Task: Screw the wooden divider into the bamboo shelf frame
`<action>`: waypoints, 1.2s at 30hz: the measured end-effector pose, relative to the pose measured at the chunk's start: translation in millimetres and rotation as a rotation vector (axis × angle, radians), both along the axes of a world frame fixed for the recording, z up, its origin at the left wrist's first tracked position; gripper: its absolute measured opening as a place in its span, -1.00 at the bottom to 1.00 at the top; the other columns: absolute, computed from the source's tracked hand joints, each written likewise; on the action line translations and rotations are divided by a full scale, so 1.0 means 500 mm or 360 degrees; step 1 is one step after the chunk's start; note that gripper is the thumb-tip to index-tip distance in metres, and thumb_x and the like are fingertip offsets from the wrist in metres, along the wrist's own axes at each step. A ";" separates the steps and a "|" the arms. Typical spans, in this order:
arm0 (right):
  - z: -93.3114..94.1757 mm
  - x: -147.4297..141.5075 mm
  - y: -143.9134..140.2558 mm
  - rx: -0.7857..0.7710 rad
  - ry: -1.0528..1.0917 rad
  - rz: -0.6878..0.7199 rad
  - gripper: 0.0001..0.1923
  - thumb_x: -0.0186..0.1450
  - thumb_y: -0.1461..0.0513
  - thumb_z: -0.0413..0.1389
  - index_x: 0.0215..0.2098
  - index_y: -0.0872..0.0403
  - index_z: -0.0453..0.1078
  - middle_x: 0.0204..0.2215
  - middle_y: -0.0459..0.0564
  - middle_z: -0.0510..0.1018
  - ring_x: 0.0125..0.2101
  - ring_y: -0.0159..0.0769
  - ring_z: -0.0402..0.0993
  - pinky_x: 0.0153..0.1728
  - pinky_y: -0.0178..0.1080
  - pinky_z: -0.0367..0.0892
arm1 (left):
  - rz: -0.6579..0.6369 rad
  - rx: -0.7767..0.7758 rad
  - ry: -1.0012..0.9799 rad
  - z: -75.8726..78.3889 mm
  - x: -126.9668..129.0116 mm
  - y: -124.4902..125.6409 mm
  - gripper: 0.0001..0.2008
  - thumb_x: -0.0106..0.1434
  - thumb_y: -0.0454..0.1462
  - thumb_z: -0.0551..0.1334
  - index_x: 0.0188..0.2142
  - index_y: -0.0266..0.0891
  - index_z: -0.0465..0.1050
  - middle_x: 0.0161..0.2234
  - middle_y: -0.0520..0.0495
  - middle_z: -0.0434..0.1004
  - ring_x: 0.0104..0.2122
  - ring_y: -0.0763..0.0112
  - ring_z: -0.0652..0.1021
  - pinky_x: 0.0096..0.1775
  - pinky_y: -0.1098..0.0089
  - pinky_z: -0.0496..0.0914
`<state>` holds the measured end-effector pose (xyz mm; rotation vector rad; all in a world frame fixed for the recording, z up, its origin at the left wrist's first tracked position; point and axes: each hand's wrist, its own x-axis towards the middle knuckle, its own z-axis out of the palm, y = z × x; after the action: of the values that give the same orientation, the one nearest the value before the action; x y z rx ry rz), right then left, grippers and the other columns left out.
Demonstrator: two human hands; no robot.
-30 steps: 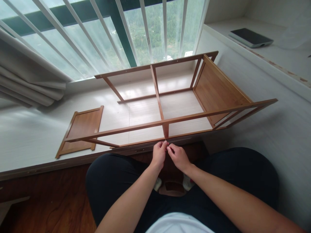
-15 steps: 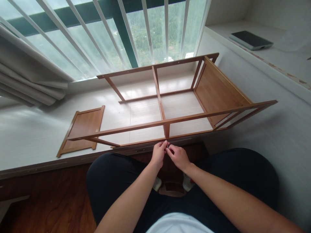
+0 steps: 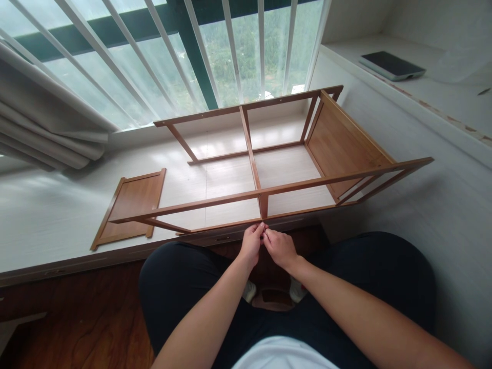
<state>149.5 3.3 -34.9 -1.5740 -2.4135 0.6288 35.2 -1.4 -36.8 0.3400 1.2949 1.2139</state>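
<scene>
White window ledge [image 3: 46, 220] holds wooden frame [image 3: 269, 192], loose panel [image 3: 130, 205] left; left hand [image 3: 251, 243], right hand [image 3: 280, 248] fingertips pinched together at frame's near rail; tablet [image 3: 392, 65] far right.

open: bare sill left of loose panel [image 3: 128, 207] | blocked: shelf frame [image 3: 265, 192] rails ahead of hands [image 3: 267, 245]
</scene>
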 end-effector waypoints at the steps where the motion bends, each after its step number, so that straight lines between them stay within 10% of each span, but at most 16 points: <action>1: 0.002 -0.001 0.000 0.0000 -0.0021 0.0002 -0.71 0.45 0.18 -0.11 -0.25 0.04 0.43 -0.32 0.00 0.62 -0.39 -0.28 0.51 -0.44 -0.30 0.09 | -0.0002 0.0001 -0.0001 0.000 0.000 0.000 -0.61 -0.07 -0.04 0.46 -0.41 -0.32 0.54 -0.49 -0.02 0.47 -0.50 0.51 0.40 -0.46 0.49 0.25; 24: 0.016 0.001 -0.001 -0.0039 -0.0037 -0.0036 -0.71 0.44 0.16 -0.10 -0.29 0.03 0.43 -0.33 0.00 0.63 -0.42 -0.29 0.50 -0.45 -0.29 0.04 | 0.0016 -0.0025 -0.0061 0.001 0.004 0.000 -0.61 -0.07 -0.05 0.47 -0.41 -0.33 0.54 -0.50 -0.03 0.47 -0.50 0.51 0.41 -0.46 0.49 0.29; 36: -0.018 0.001 -0.001 -0.0151 0.0476 -0.0100 -0.64 0.44 0.16 -0.12 -0.44 0.04 0.36 -0.50 -0.06 0.55 -0.49 -0.34 0.42 -0.46 -0.31 0.02 | 0.0000 -0.0009 -0.0034 0.001 0.003 0.000 -0.60 -0.07 -0.05 0.46 -0.41 -0.33 0.53 -0.48 -0.02 0.47 -0.49 0.51 0.42 -0.46 0.49 0.30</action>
<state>150.2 2.5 -43.9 -1.4636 -2.1362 0.9067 36.9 -1.6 -36.4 0.3224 1.2794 1.2107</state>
